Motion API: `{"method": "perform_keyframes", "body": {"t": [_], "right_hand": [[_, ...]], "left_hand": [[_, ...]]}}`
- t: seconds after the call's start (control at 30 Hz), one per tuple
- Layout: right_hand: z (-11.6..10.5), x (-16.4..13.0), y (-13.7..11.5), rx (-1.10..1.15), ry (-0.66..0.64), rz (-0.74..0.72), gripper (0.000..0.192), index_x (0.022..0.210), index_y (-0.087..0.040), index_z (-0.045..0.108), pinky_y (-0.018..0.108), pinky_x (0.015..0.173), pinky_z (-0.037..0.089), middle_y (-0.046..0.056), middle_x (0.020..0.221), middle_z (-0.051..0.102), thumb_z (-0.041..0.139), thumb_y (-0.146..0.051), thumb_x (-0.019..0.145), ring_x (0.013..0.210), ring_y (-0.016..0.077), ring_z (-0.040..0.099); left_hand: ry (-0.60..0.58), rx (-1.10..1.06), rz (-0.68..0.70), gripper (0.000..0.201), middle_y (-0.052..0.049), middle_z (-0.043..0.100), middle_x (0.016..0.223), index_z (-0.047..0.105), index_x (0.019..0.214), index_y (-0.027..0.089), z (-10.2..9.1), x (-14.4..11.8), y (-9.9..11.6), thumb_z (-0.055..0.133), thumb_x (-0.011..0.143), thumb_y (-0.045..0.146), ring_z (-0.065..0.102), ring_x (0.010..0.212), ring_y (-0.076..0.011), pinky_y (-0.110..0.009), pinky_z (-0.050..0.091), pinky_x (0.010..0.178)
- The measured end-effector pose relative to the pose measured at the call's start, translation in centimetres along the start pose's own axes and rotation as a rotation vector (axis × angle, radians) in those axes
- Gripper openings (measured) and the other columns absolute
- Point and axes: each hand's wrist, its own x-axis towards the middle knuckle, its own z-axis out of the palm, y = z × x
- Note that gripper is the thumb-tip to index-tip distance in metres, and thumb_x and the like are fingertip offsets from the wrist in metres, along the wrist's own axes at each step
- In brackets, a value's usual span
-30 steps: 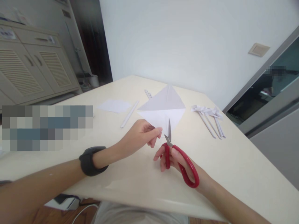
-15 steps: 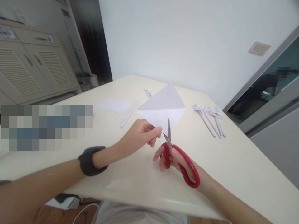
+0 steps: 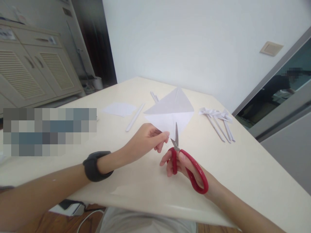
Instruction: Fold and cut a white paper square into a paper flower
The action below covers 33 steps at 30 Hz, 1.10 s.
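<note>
My left hand (image 3: 150, 138) pinches the near-left edge of a creased white sheet of paper (image 3: 170, 108), which is held up with a corner toward me. In my right hand (image 3: 178, 163) is a pair of red-handled scissors (image 3: 176, 149). The blades are parted and point away from me, at the paper's near corner. Whether they touch the paper I cannot tell. A rolled paper stick (image 3: 135, 117) lies left of the sheet.
Paper pinwheels on sticks (image 3: 216, 118) lie on the right of the cream table (image 3: 243, 174). Several thin paper rolls (image 3: 154, 96) lie behind the sheet, and a paper piece (image 3: 119, 109) lies at left. A wall stands behind; a person (image 3: 277, 85) shows at far right.
Both hands, the paper and the scissors hold nearly the same pose. The whole view has shifted very slightly.
</note>
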Motion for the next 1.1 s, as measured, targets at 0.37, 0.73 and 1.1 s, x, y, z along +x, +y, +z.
{"method": "perform_keyframes", "body": {"t": [0.37,0.73,1.1], "right_hand": [[0.29,0.19,0.13,-0.011,0.007,-0.029,0.053,0.091,-0.019,0.061,0.035,0.076,0.039,0.007,0.079,0.059,0.029,-0.061,0.086,0.083,0.0197,0.053],[0.31,0.11,0.18,-0.006,0.022,-0.053,0.056,0.089,-0.017,0.061,0.035,0.073,0.039,0.007,0.077,0.058,0.029,-0.062,0.085,0.079,0.0196,0.053],[0.71,0.37,0.33,0.014,0.021,-0.064,0.063,0.089,-0.016,0.061,0.034,0.07,0.04,0.007,0.076,0.058,0.024,-0.067,0.083,0.077,0.0193,0.054]], "left_hand": [[-0.002,-0.048,0.006,0.031,0.003,0.049,0.047,0.05,0.058,0.016,-0.02,-0.14,-0.06,0.044,0.086,0.028,0.049,0.049,-0.01,-0.022,0.041,0.054],[-0.001,-0.045,0.022,0.033,0.002,0.051,0.047,0.051,0.056,0.015,-0.03,-0.05,-0.02,0.045,0.086,0.027,0.049,0.049,-0.0095,-0.022,0.041,0.054],[0.011,-0.054,0.026,0.029,0.003,0.049,0.046,0.052,0.059,0.014,0.04,-0.18,0.17,0.045,0.085,0.028,0.048,0.047,-0.0091,-0.022,0.041,0.052]]}}
